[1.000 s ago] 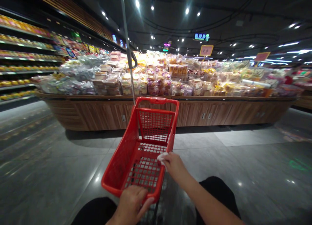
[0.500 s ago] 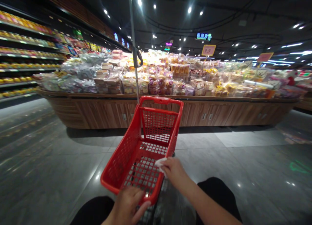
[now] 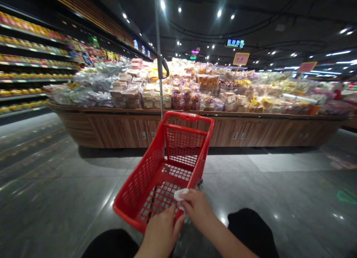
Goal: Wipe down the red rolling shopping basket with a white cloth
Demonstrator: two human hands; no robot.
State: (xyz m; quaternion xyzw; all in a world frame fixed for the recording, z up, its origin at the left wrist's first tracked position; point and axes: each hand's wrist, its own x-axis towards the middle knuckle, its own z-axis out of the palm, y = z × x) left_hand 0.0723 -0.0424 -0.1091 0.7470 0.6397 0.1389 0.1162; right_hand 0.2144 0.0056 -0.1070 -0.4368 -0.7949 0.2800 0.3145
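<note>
Counter (image 3: 267, 129) across mid-frame | red cart (image 3: 139, 181), lower centre | my right hand (image 3: 198, 207) has slid nearer along its rim (image 3: 195, 171), now beside my left hand (image 3: 160, 228), so wiping reaches the near corner | right grip pinched around white cloth (image 3: 180, 194); left grip at the corner, closure unclear.

Left hand (image 3: 161, 228); right hand (image 3: 197, 206) alongside

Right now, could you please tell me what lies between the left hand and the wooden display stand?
In the head view, the red cart lies between the left hand, at its near end, and the wooden display stand beyond.
</note>
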